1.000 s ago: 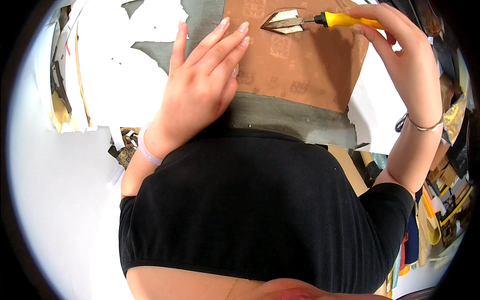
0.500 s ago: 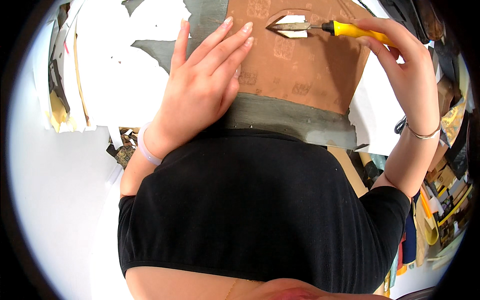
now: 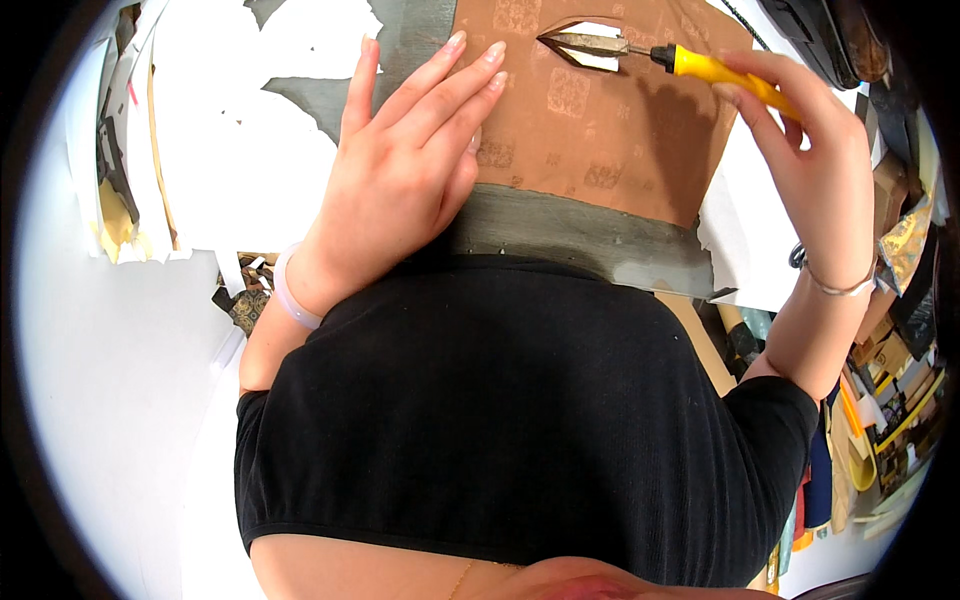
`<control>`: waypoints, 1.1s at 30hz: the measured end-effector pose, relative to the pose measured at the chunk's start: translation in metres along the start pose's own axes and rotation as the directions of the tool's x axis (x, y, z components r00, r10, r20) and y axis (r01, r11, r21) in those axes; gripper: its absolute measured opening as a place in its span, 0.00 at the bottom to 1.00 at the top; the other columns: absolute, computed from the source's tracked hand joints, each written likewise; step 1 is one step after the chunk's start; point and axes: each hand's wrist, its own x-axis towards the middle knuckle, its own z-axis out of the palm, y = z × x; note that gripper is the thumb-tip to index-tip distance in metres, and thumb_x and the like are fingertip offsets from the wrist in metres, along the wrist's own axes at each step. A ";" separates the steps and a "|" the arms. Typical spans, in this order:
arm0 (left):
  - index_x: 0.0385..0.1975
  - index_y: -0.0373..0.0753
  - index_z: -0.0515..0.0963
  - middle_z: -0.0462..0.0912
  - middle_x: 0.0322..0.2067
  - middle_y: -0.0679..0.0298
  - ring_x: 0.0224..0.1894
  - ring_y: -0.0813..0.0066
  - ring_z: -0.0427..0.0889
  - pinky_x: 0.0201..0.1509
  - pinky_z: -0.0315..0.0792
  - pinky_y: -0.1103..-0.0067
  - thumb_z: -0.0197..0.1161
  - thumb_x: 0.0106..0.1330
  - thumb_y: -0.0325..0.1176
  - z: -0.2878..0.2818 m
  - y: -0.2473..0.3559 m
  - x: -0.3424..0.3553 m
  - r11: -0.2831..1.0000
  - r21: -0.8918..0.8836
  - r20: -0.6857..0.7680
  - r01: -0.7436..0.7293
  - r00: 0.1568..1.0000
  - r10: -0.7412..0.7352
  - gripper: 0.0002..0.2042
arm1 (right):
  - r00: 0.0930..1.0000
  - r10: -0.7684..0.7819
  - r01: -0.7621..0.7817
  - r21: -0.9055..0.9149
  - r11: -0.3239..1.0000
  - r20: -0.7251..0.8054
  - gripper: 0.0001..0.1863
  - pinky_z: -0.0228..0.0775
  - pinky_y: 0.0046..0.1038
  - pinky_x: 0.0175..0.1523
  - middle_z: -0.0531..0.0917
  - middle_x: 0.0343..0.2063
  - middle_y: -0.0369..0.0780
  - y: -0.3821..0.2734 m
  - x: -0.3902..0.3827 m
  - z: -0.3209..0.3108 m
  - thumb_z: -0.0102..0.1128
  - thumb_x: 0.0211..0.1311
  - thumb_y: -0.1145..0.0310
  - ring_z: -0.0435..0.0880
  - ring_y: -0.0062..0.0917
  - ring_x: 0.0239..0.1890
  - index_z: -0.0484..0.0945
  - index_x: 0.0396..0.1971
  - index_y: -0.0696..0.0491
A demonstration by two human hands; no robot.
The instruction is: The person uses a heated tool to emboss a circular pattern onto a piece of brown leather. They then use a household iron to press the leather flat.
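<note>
A yellow-handled tool (image 3: 735, 75) is held near the top of the view, its pointed metal head (image 3: 590, 43) directed to the left over a brown patterned cloth (image 3: 600, 125). Above and below the metal head, a white piece (image 3: 600, 62) is seen, bordered by dark, pointed edges in the cloth; whether it is laid under the cloth or on it cannot be told. Between handle and head, a black collar (image 3: 663, 57) and a thin metal shank are shown.

The handle is gripped between the thumb and fingers of the right hand (image 3: 820, 130), by which a silver-coloured bracelet (image 3: 845, 290) is worn at the wrist. The left hand (image 3: 400, 170) is held palm down with its fingers spread; its longer fingertips are placed over the left edge of the cloth, and the thumb is partly hidden. A pale bangle (image 3: 290, 290) is worn on that arm.

The cloth is spread on a grey worktop (image 3: 560, 222). To its left, a large white sheet (image 3: 230, 180) and a smaller, ragged white sheet (image 3: 315, 40) are laid; to its right, another white sheet (image 3: 755, 200) is partly shaded. A dark object (image 3: 815, 35) is seen at the upper right.
</note>
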 end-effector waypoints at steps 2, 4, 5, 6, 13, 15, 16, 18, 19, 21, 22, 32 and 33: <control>0.62 0.37 0.81 0.79 0.70 0.64 0.76 0.65 0.74 0.85 0.42 0.50 0.60 0.67 0.21 0.000 -0.001 0.001 1.000 -0.004 0.001 -0.004 1.000 0.004 0.22 | 0.999 0.048 -0.048 0.022 0.999 0.006 0.13 0.74 0.22 0.36 0.92 0.45 0.37 -0.013 -0.008 0.001 0.71 0.69 0.71 0.88 0.24 0.35 0.88 0.52 0.48; 0.62 0.37 0.81 0.79 0.70 0.64 0.76 0.66 0.74 0.85 0.43 0.50 0.60 0.67 0.21 0.000 0.001 -0.001 1.000 0.008 0.002 0.009 1.000 -0.009 0.23 | 0.997 0.068 -0.070 0.071 0.995 0.026 0.13 0.78 0.27 0.38 0.92 0.43 0.39 -0.017 -0.014 0.005 0.72 0.67 0.71 0.90 0.30 0.36 0.88 0.51 0.48; 0.63 0.37 0.81 0.79 0.70 0.64 0.76 0.66 0.74 0.85 0.43 0.50 0.60 0.67 0.21 0.000 0.002 -0.002 1.000 0.015 0.003 0.017 1.000 -0.017 0.23 | 0.998 0.051 -0.053 0.076 0.996 0.023 0.13 0.79 0.27 0.38 0.91 0.43 0.39 -0.016 -0.015 0.008 0.72 0.67 0.71 0.90 0.30 0.36 0.88 0.51 0.48; 0.63 0.37 0.81 0.79 0.70 0.64 0.76 0.66 0.74 0.85 0.43 0.50 0.60 0.67 0.21 0.000 0.002 -0.001 1.000 0.012 0.004 0.014 1.000 -0.014 0.23 | 0.999 0.048 -0.050 0.074 0.996 0.021 0.13 0.79 0.27 0.38 0.91 0.43 0.39 -0.018 -0.018 0.009 0.73 0.67 0.71 0.90 0.31 0.36 0.88 0.51 0.48; 0.59 0.37 0.84 0.81 0.68 0.66 0.74 0.65 0.75 0.83 0.49 0.46 0.65 0.64 0.25 0.005 -0.001 -0.001 0.998 0.053 -0.039 -0.024 0.999 0.026 0.21 | 0.999 0.027 -0.028 0.066 0.997 0.022 0.14 0.80 0.27 0.40 0.91 0.42 0.39 -0.017 -0.019 0.008 0.73 0.66 0.70 0.90 0.32 0.38 0.88 0.50 0.48; 0.59 0.37 0.84 0.81 0.68 0.66 0.74 0.65 0.75 0.83 0.49 0.46 0.65 0.64 0.25 0.005 -0.001 -0.001 0.998 0.051 -0.042 -0.022 0.999 0.024 0.21 | 0.999 0.032 -0.034 0.078 0.996 0.028 0.14 0.80 0.27 0.41 0.91 0.42 0.39 -0.017 -0.019 0.007 0.74 0.66 0.70 0.90 0.32 0.38 0.89 0.50 0.48; 0.59 0.37 0.84 0.81 0.68 0.66 0.74 0.65 0.75 0.83 0.49 0.46 0.65 0.64 0.25 0.005 -0.001 -0.001 0.998 0.052 -0.041 -0.021 0.999 0.023 0.21 | 0.998 0.047 -0.050 0.087 0.995 0.037 0.14 0.80 0.27 0.41 0.91 0.42 0.39 -0.017 -0.019 0.006 0.74 0.66 0.70 0.90 0.32 0.38 0.89 0.50 0.48; 0.59 0.37 0.83 0.81 0.68 0.66 0.74 0.65 0.75 0.83 0.49 0.46 0.65 0.64 0.25 0.005 0.000 -0.002 0.998 0.053 -0.039 -0.018 0.999 0.020 0.21 | 0.997 0.049 -0.054 0.089 0.995 0.053 0.14 0.81 0.27 0.41 0.91 0.42 0.39 -0.016 -0.018 0.005 0.74 0.65 0.71 0.90 0.32 0.39 0.89 0.50 0.48; 0.59 0.38 0.83 0.81 0.68 0.66 0.74 0.65 0.74 0.83 0.48 0.46 0.65 0.64 0.25 0.005 0.001 -0.002 0.998 0.061 -0.036 -0.013 0.999 0.015 0.22 | 0.998 0.037 -0.041 0.082 0.996 0.059 0.14 0.81 0.27 0.41 0.91 0.42 0.39 -0.016 -0.017 0.004 0.74 0.65 0.71 0.90 0.33 0.39 0.89 0.50 0.48; 0.59 0.38 0.83 0.81 0.68 0.66 0.74 0.65 0.74 0.84 0.48 0.47 0.65 0.64 0.25 0.004 0.001 -0.001 0.998 0.069 -0.029 -0.012 0.999 0.014 0.22 | 0.998 0.021 -0.025 0.067 0.997 0.067 0.14 0.81 0.28 0.41 0.91 0.42 0.40 -0.015 -0.017 0.002 0.74 0.65 0.71 0.90 0.33 0.39 0.89 0.50 0.48; 0.59 0.38 0.83 0.81 0.68 0.66 0.74 0.65 0.74 0.84 0.48 0.47 0.65 0.64 0.25 0.004 0.001 0.000 0.998 0.066 -0.025 -0.016 1.000 0.018 0.22 | 0.997 0.019 -0.023 0.057 0.998 0.069 0.14 0.81 0.28 0.41 0.91 0.42 0.40 -0.015 -0.017 0.000 0.74 0.65 0.71 0.90 0.33 0.39 0.89 0.50 0.49; 0.59 0.38 0.83 0.80 0.68 0.66 0.75 0.66 0.74 0.84 0.47 0.47 0.65 0.64 0.25 0.004 0.003 -0.001 0.997 0.081 -0.020 -0.001 1.000 0.003 0.21 | 0.997 -0.081 0.081 0.011 0.997 0.012 0.14 0.81 0.29 0.42 0.91 0.42 0.39 -0.006 -0.014 0.003 0.74 0.64 0.72 0.90 0.34 0.40 0.89 0.50 0.49; 0.59 0.38 0.83 0.80 0.68 0.66 0.75 0.66 0.74 0.84 0.47 0.47 0.65 0.64 0.25 0.004 0.002 -0.001 0.997 0.076 -0.023 -0.005 1.000 0.007 0.21 | 0.998 -0.063 0.063 0.010 0.998 0.005 0.14 0.81 0.30 0.42 0.91 0.42 0.39 -0.007 -0.015 0.005 0.74 0.64 0.71 0.90 0.34 0.40 0.89 0.50 0.48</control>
